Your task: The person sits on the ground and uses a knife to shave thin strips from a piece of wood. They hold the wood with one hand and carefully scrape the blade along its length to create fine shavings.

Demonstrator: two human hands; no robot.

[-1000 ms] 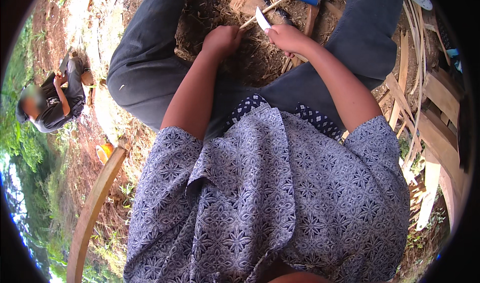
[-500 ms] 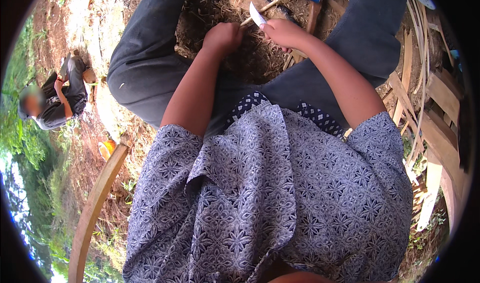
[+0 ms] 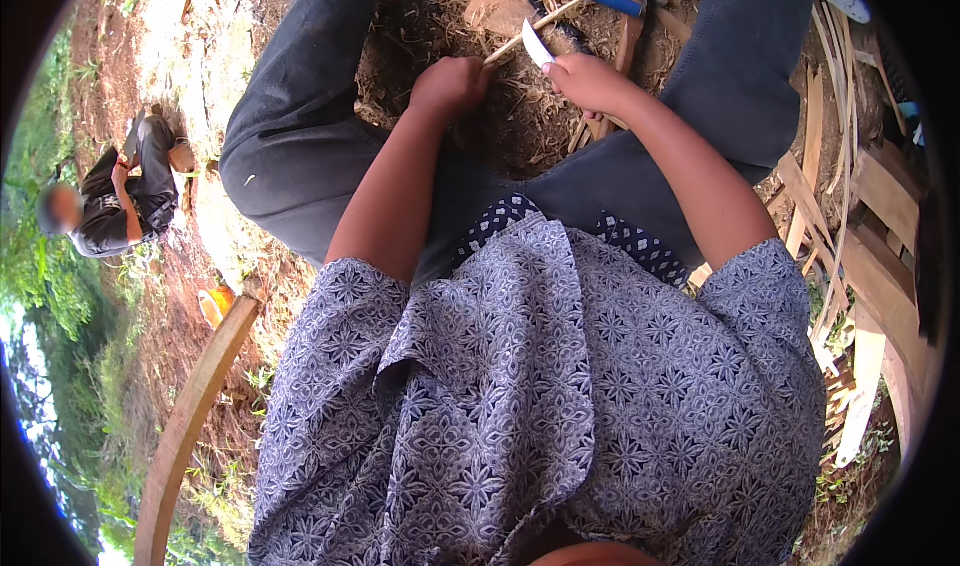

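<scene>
The left hand (image 3: 448,88) closes in a fist around the near end of a thin, straight, pale wooden stick (image 3: 556,17), which projects from the fingers away from the body. The right hand (image 3: 588,84) grips a short knife with a curved, silvery blade (image 3: 538,46) crossing the stick just beyond the left fist; contact is unclear. Pale marks on a seated co-worker's dark shirt (image 3: 103,228) are too small to read.

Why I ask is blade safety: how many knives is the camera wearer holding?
1: the curved knife, partly covered by the right grip. The left grip holds a thin stick; no second knife shows there.
</scene>
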